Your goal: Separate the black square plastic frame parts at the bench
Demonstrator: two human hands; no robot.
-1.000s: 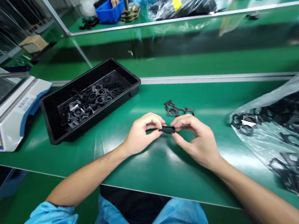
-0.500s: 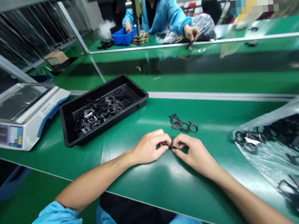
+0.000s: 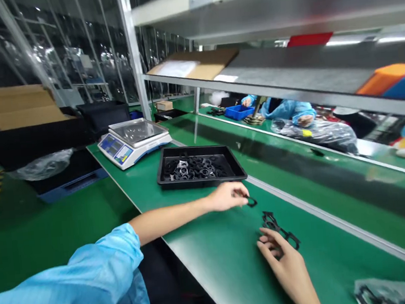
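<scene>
My left hand [image 3: 227, 196] is closed on a black ring-shaped plastic part [image 3: 252, 201], which sticks out past the fingertips above the green table. Just beyond it stands a black tray [image 3: 205, 183] holding many similar black parts [image 3: 193, 169]. My right hand [image 3: 286, 263] is over the table with its fingers loosely bent and apart, beside a small group of black ring-shaped parts [image 3: 270, 220]. Nothing can be made out between its fingers, though the inner side of the hand is partly hidden.
A white digital scale [image 3: 134, 141] stands behind the tray on the left. A clear bag of black parts [image 3: 381, 293] lies at lower right. A shelf [image 3: 274, 82] crosses above the table. Across from me, a person in blue sleeves works near a blue bin [image 3: 238, 113].
My hands, together at the black part before, have separated. The left carries the part toward the tray; the right is now by the group of parts. The view has swung left.
</scene>
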